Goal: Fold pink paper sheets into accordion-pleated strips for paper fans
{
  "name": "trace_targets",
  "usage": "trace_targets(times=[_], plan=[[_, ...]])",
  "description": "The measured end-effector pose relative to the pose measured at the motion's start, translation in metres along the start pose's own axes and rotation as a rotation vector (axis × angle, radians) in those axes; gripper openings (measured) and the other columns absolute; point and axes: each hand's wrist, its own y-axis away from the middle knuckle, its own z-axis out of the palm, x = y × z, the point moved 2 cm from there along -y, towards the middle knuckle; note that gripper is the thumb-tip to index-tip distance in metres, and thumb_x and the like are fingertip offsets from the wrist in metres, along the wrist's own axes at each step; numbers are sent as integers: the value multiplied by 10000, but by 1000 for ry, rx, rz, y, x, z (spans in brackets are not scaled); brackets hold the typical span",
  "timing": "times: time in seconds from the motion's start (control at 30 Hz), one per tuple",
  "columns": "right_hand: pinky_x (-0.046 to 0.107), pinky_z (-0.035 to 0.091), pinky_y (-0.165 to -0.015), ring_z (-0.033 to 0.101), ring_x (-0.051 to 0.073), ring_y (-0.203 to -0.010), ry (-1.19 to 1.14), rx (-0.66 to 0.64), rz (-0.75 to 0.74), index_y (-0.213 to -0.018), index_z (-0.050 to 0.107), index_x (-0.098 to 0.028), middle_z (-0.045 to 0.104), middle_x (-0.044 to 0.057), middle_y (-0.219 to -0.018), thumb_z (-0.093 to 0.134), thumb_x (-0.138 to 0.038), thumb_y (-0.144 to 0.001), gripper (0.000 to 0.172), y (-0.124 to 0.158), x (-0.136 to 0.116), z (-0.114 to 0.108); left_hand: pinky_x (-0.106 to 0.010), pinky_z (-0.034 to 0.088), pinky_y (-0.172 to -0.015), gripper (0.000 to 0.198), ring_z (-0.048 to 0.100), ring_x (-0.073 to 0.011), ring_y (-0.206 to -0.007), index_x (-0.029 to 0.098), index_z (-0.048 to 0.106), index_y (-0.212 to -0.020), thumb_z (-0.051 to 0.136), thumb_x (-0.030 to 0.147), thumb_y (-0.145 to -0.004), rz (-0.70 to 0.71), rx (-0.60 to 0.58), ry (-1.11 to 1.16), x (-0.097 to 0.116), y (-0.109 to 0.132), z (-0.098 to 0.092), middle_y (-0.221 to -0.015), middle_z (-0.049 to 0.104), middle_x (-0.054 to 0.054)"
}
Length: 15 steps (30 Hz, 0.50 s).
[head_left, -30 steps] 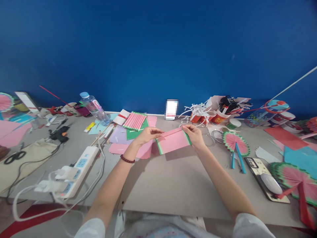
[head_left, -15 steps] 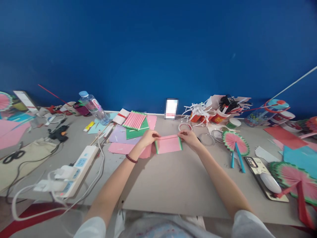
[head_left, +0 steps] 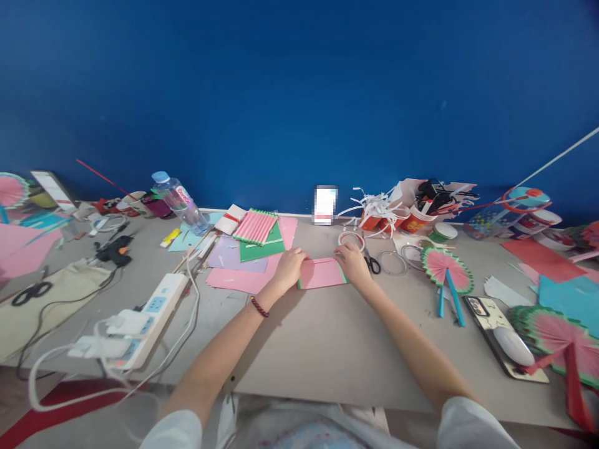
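A pink sheet of paper [head_left: 324, 275] with green side edges lies on the table in front of me. Its far edge has a narrow fold, and my two hands are at the ends of that fold. My left hand [head_left: 290, 268] has its fingers closed at the far left corner. At the far right corner, the fingers of my right hand [head_left: 353, 264] are bent down onto the paper. Black-handled scissors [head_left: 373, 264] lie just beyond my right hand. Left of the sheet, a pleated pink paper [head_left: 255, 226] rests on green paper [head_left: 260, 249].
A power strip [head_left: 154, 318] with white cables lies to the left, a water bottle [head_left: 180, 202] behind it. On the right are a finished pink fan [head_left: 448, 269], a phone [head_left: 486, 324] under a mouse [head_left: 513, 345], and cups [head_left: 415, 221] of paper strips. A lit phone screen [head_left: 324, 206] stands at the back.
Both hands have pressed lower, and the paper's far edge is down nearer the table. My right hand has shifted slightly, and the scissors behind it now show.
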Motion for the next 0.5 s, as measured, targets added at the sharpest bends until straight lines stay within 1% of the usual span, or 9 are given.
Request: trace_targets(times=[0.03,0.1,0.2,0.27,0.33,0.37,0.43,0.5], plan=[[309,374,-757,524,227,-903,119,-11,-66,-905,661,-153,621,106,-944,504,-142,-834,173,2,-5,0,-342,406,-825,331,555,-208,-916,175,676,-954,427,2,-823,11,-20,-81,7,1,1,-899,626,-79],[333,359,-773,528,230,-861,325,-76,-170,-873,660,-149,629,107,-900,463,-115,-860,201,7,-17,2,-388,388,-823,307,543,-238,-910,150,678,-948,419,23,-844,14,-44,-251,21,5,3,-887,623,-106],[375,337,-836,536,243,-831,527,-124,-215,-853,649,-116,629,124,-850,438,-81,-858,214,17,-35,4,-411,373,-838,284,531,-260,-920,105,673,-938,411,34,-856,5,-25,-413,43,14,6,-909,614,-137],[381,337,-845,536,263,-876,583,-136,-205,-892,647,-97,628,143,-869,431,-87,-862,219,24,-45,5,-428,360,-868,281,529,-273,-932,74,671,-953,414,31,-848,-3,-30,-485,55,20,9,-931,609,-155],[372,350,-825,541,267,-890,615,-160,-171,-968,638,-82,627,162,-917,424,-83,-860,240,31,-52,7,-446,338,-904,285,538,-281,-932,35,648,-1028,424,62,-853,-43,-12,-517,63,26,12,-969,601,-184],[370,356,-817,543,269,-904,622,-168,-153,-1044,619,-80,624,171,-955,422,-87,-863,268,34,-55,8,-458,325,-923,297,538,-294,-951,14,627,-1074,444,116,-864,-57,-1,-526,66,28,14,-1010,591,-207],[378,365,-811,541,281,-959,629,-172,-130,-1222,532,-106,610,186,-1035,412,-120,-883,360,38,-59,10,-478,306,-943,386,538,-318,-982,-7,574,-1165,458,232,-885,-89,14,-536,69,30,17,-1073,571,-236],[391,369,-808,526,298,-1024,634,-183,-115,-1311,458,-143,589,197,-1097,391,-157,-905,411,41,-61,12,-490,301,-945,454,538,-329,-1010,16,521,-1240,450,304,-895,-118,11,-539,70,30,20,-1124,557,-239]])
